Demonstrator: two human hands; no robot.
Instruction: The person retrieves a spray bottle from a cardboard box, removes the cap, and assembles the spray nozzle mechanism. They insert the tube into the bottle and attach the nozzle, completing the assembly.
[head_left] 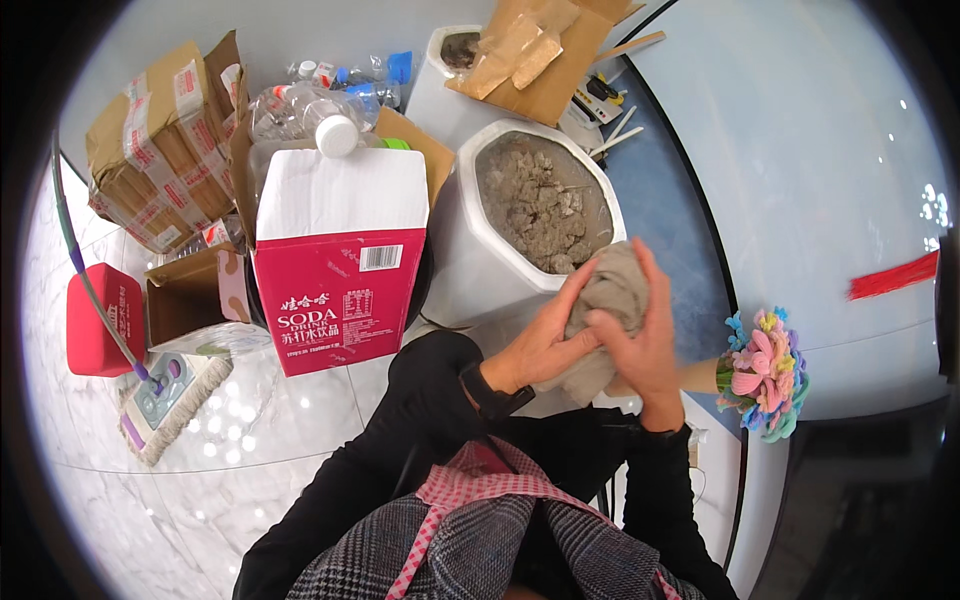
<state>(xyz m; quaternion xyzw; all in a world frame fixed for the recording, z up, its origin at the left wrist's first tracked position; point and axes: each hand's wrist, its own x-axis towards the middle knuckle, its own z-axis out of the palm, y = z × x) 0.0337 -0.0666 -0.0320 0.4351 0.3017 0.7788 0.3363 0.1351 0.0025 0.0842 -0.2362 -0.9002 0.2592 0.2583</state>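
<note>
Both my hands are closed around a grey lump of wet clay [612, 288], just in front of a white octagonal pot [474, 262]. My left hand [542, 345], with a dark band on its wrist, presses the lump from the left. My right hand [648, 352] wraps it from the right, its thumb lying across the front. More grey clay hangs below the lump between my wrists. Inside the pot lie broken chunks of grey-brown clay [535, 200].
A pink and white carton [335, 290] full of plastic bottles stands left of the pot. Beyond are a taped cardboard box [165, 145], a red box [105, 320] and a flat mop [175, 395]. Crocheted flowers [765, 375] stand near my right hand. Cardboard [540, 75] covers another pot.
</note>
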